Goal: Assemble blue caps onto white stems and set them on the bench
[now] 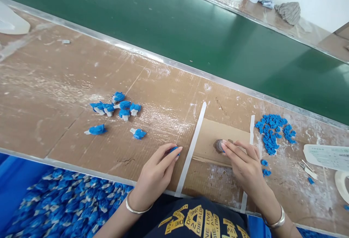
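My left hand (pixel 160 167) is closed round a small blue piece (pixel 175 150), just left of a white tape strip (pixel 192 147); most of the piece is hidden by the fingers. My right hand (pixel 244 161) has its fingers together at a small round dark pot (pixel 219 146) on a flat cardboard sheet (pixel 209 132). A speck of blue shows under those fingertips, apparently a small blue piece, mostly covered. Further left lie several blue-and-white pieces (pixel 124 113), each with a pale tab. To the right is a heap of small blue bits (pixel 271 130).
A green conveyor belt (pixel 163 30) runs along the far side behind a metal edge. Below the table's left front are many blue-and-white pieces (pixel 68 201). At right lie tweezers (pixel 308 167), a white printed sheet (pixel 327 157) and a tape roll (pixel 342 185).
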The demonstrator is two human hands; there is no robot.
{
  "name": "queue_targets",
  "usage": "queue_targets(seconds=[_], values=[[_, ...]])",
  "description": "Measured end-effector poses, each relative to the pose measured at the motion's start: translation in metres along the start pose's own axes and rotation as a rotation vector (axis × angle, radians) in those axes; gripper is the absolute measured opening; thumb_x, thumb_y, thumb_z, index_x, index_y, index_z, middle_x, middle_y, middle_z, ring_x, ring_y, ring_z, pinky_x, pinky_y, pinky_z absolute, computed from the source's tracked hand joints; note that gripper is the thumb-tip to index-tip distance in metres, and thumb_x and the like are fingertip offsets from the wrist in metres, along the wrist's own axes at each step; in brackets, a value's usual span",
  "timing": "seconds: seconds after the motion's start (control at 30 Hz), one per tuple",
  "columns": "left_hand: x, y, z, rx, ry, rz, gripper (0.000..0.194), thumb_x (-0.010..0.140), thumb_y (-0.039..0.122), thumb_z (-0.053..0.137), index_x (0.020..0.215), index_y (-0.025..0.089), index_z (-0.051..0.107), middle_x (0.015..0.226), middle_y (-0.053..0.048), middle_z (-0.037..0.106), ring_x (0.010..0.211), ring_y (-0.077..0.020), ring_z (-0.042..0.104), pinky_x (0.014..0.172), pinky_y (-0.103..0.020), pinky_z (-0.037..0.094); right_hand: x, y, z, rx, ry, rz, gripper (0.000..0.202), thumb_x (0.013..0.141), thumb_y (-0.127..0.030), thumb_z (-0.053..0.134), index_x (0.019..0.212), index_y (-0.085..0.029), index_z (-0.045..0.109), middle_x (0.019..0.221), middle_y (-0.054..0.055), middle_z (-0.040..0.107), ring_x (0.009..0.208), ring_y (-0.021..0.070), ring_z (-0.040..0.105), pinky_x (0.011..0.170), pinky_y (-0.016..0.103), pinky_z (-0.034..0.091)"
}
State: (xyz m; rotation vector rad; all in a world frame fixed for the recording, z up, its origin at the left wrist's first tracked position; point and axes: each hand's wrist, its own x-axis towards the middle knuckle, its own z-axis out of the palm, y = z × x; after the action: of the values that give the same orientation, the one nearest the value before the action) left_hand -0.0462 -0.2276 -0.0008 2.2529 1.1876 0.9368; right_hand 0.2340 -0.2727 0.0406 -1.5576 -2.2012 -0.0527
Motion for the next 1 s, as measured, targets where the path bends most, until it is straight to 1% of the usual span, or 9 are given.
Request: queue_targets(seconds=[0.13, 0.2, 0.27, 0.33, 0.4, 0.53, 0.77, 0.9, 1.0], values=[[0.010, 0.016, 0.008, -0.518, -0.010, -0.314, 0.020, 0.091, 0.013, 0.062, 0.105, 0.023, 0.073, 0.106, -0.007, 0.069, 0.098, -0.0206, 0.068, 0.088, -0.032, 0.059, -0.001, -0.009, 0.002, 0.202, 0.102, 0.102, 0.041, 0.103, -0.012, 0.053, 0.135, -0.034, 0.062, 0.116, -0.002, 0.072, 0.101, 0.0233, 0.062, 0.086, 0.039, 0.046], [0.016, 0.027, 0.015, -0.872, -0.053, -0.484, 0.013, 0.086, 0.018, 0.071, 0.098, 0.022, 0.075, 0.101, -0.006, 0.070, 0.092, -0.0198, 0.068, 0.080, -0.029, 0.059, 0.000, -0.018, 0.001, 0.453, 0.133, 0.227, 0.035, 0.101, -0.017, 0.060, 0.129, -0.037, 0.066, 0.116, -0.001, 0.072, 0.098, 0.0232, 0.062, 0.084, 0.039, 0.051], [0.020, 0.041, 0.025, -1.195, -0.082, -0.630, 0.016, 0.079, 0.024, 0.081, 0.094, 0.022, 0.076, 0.095, -0.005, 0.071, 0.085, -0.0173, 0.067, 0.075, -0.025, 0.057, 0.000, -0.028, 0.000, 0.732, 0.133, 0.367, 0.026, 0.100, -0.027, 0.066, 0.123, -0.038, 0.070, 0.113, 0.001, 0.073, 0.097, 0.0241, 0.063, 0.082, 0.040, 0.056], [0.023, 0.054, 0.033, -1.421, -0.086, -0.715, 0.022, 0.075, 0.030, 0.087, 0.093, 0.022, 0.077, 0.091, -0.004, 0.071, 0.081, -0.0155, 0.065, 0.073, -0.023, 0.055, -0.001, -0.040, 0.000, 0.973, 0.143, 0.481, 0.020, 0.098, -0.037, 0.069, 0.118, -0.037, 0.073, 0.109, 0.003, 0.074, 0.098, 0.0255, 0.066, 0.082, 0.042, 0.059], [0.024, 0.066, 0.039, -1.555, -0.071, -0.737, 0.026, 0.073, 0.034, 0.089, 0.092, 0.022, 0.076, 0.092, -0.004, 0.072, 0.083, -0.0162, 0.065, 0.074, -0.025, 0.054, -0.001, -0.050, 0.000, 1.154, 0.177, 0.561, 0.021, 0.095, -0.042, 0.073, 0.114, -0.034, 0.075, 0.105, 0.006, 0.074, 0.097, 0.0265, 0.069, 0.080, 0.042, 0.063], [0.022, 0.078, 0.039, -1.644, -0.028, -0.666, 0.025, 0.071, 0.030, 0.091, 0.088, 0.023, 0.075, 0.092, -0.003, 0.071, 0.088, -0.0178, 0.067, 0.078, -0.027, 0.055, -0.001, -0.064, 0.001, 1.305, 0.258, 0.623, 0.020, 0.091, -0.041, 0.078, 0.110, -0.033, 0.077, 0.102, 0.007, 0.075, 0.094, 0.0273, 0.073, 0.078, 0.038, 0.065], [0.009, 0.083, 0.034, -1.673, 0.002, -0.593, 0.022, 0.072, 0.027, 0.090, 0.088, 0.023, 0.075, 0.094, -0.003, 0.071, 0.088, -0.0169, 0.067, 0.074, -0.024, 0.057, -0.019, -0.077, 0.002, 1.272, 0.262, 0.581, 0.022, 0.091, -0.035, 0.079, 0.113, -0.033, 0.076, 0.112, 0.007, 0.073, 0.102, 0.0274, 0.071, 0.088, 0.040, 0.063], [-0.004, 0.088, 0.030, -1.670, 0.014, -0.542, 0.021, 0.072, 0.025, 0.090, 0.088, 0.023, 0.076, 0.093, -0.003, 0.071, 0.088, -0.0163, 0.068, 0.076, -0.024, 0.057, -0.028, -0.088, -0.002, 1.184, 0.250, 0.528, 0.022, 0.094, -0.034, 0.076, 0.116, -0.034, 0.074, 0.116, 0.005, 0.072, 0.107, 0.0249, 0.069, 0.090, 0.036, 0.061], [-0.016, 0.090, 0.027, -1.628, 0.020, -0.562, 0.023, 0.069, 0.026, 0.092, 0.084, 0.022, 0.076, 0.088, -0.003, 0.069, 0.080, -0.0157, 0.066, 0.069, -0.024, 0.057, -0.033, -0.099, -0.007, 0.960, 0.264, 0.403, 0.020, 0.097, -0.029, 0.072, 0.116, -0.035, 0.074, 0.113, 0.004, 0.072, 0.102, 0.0246, 0.070, 0.085, 0.037, 0.063]])
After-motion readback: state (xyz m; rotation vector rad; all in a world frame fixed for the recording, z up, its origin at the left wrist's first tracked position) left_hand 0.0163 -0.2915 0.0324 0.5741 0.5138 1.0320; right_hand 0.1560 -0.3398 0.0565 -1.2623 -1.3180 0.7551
